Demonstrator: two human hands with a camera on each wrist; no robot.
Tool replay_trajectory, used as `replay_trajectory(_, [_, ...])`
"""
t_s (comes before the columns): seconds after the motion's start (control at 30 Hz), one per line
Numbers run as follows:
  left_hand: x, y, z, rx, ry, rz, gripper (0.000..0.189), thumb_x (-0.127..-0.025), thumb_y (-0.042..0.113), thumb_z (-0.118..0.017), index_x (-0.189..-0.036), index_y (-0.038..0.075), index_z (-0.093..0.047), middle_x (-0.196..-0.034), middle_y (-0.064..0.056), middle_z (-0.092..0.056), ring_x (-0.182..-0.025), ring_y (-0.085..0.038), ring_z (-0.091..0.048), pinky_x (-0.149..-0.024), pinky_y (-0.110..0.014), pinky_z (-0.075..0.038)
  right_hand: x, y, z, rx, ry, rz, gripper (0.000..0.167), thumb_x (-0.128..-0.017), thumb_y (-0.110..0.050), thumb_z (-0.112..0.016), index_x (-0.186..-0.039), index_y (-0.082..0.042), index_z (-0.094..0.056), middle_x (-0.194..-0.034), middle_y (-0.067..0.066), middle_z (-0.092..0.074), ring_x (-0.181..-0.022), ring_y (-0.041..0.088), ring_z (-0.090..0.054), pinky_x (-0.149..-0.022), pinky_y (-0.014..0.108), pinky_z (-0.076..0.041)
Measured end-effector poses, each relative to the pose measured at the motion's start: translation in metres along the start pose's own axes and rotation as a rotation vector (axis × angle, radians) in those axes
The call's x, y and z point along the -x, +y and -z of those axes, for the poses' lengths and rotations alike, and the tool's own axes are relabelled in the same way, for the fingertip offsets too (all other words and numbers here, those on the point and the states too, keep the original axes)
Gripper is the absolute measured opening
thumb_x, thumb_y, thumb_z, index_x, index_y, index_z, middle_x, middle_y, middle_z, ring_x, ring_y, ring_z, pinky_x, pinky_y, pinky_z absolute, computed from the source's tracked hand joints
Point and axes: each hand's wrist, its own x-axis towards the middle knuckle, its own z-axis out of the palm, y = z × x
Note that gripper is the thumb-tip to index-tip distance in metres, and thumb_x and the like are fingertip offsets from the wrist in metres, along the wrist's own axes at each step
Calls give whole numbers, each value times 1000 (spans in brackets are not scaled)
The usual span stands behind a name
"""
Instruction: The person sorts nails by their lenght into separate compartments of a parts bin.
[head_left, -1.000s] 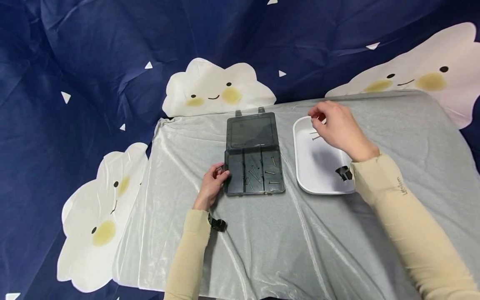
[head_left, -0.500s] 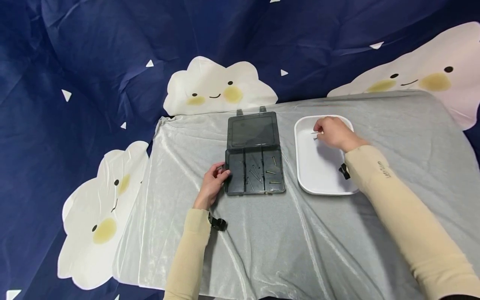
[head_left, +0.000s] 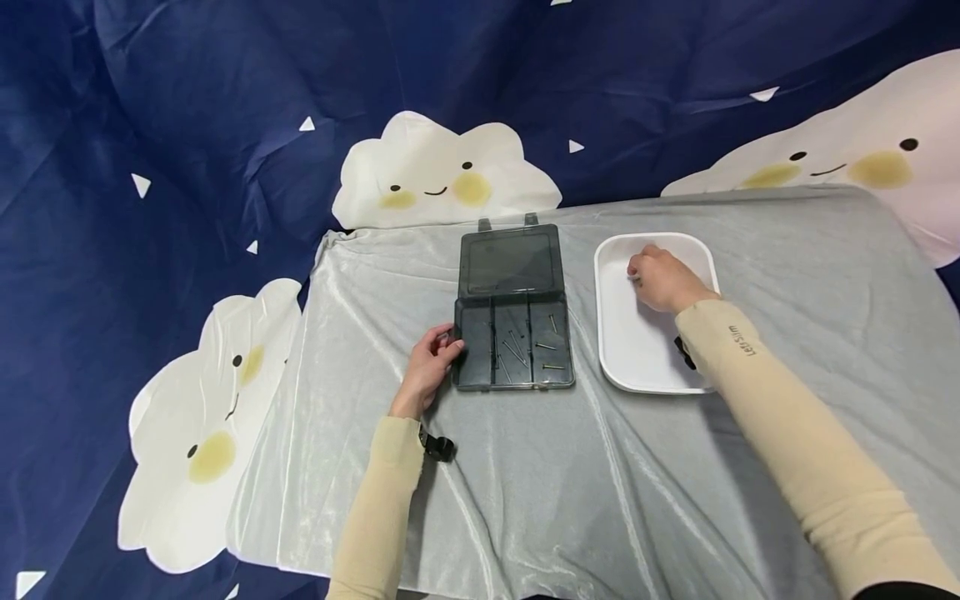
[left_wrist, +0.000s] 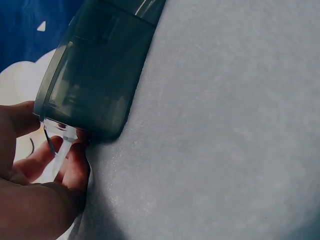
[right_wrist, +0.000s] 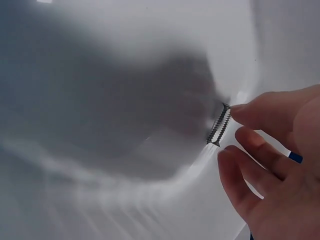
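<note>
A dark translucent compartment box (head_left: 472,346) lies with its lid (head_left: 512,260) raised. My left hand (head_left: 429,367) grips its left side, with the thumb at the rim and the other fingers below. Several long dark screws (head_left: 514,348) lie in the middle compartment, and brass-coloured screws (head_left: 552,367) lie in the right one. My right hand (head_left: 663,279) reaches into the white tray (head_left: 622,367). In the right wrist view two silver screws (right_wrist: 218,127) lie side by side. The right thumb touches or nearly touches one end; the fingertips (right_wrist: 226,156) are near the other, spread apart.
A grey velvety cloth (head_left: 525,483) with folds covers the table. Behind it hangs a dark blue fabric (head_left: 225,83) with a cloud print (head_left: 442,175). The tray stands to the right of the box, with a strip of cloth between them.
My right hand has come down from above the tray's far part to its floor, over the screws there. The left hand stays at the box; the view has shifted slightly.
</note>
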Motion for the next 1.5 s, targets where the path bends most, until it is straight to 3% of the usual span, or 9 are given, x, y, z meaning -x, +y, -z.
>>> replay_trajectory(0.2, [-2, -3, 0, -11, 8, -7, 47, -91, 16, -67, -137, 10, -54, -101, 2, -49, -85, -6, -45, -72, -18, -42, 1, 0, -6, 9, 1, -26, 27, -81, 4, -54, -106, 8, -61, -105, 25, -53, -99, 43, -54, -93, 53, -42])
replay_trajectory(0.4, [-1, -2, -1, 0, 24, -11, 44, -91, 12, -66, -134, 10, -56, -99, 2, -51, -84, -8, -47, -70, -17, -43, 1, 4, -13, 42, 16, -26, 17, -78, 8, -56, -94, 7, -62, -93, 24, -55, -91, 43, -55, -87, 52, -44])
replay_trajectory(0.6, [0, -1, -1, -8, 31, -19, 44, -90, 11, -66, -133, 10, -57, -99, 1, -53, -85, -8, -48, -72, -17, -44, 1, 2, -10, 39, -43, -88, 10, -79, 6, -56, -87, 2, -61, -88, 22, -63, -84, 37, -58, -81, 50, -46])
replay_trajectory(0.87, [0, -2, -1, -9, 28, -18, 43, -90, 12, -67, -132, 10, -57, -101, 1, -53, -88, -9, -49, -74, -18, -44, 6, -7, -4, -6, -147, -131, 12, -73, 4, -59, -83, -2, -55, -83, 18, -59, -79, 33, -53, -73, 46, -44])
replay_trajectory(1.1, [-1, -3, -1, -14, 30, -19, 43, -90, 13, -67, -132, 11, -58, -102, 0, -54, -90, -9, -49, -75, -19, -44, 6, -7, -8, -15, -158, -114, 15, -67, 2, -64, -78, -4, -55, -80, 15, -58, -76, 31, -54, -72, 43, -44])
replay_trajectory(1.5, [-1, -2, -2, -19, 34, -20, 43, -91, 12, -66, -133, 10, -57, -98, 2, -52, -85, -9, -47, -72, -18, -43, 9, -10, -9, -5, -192, -131, 16, -68, -3, -67, -79, -5, -56, -80, 14, -57, -77, 30, -54, -71, 44, -43])
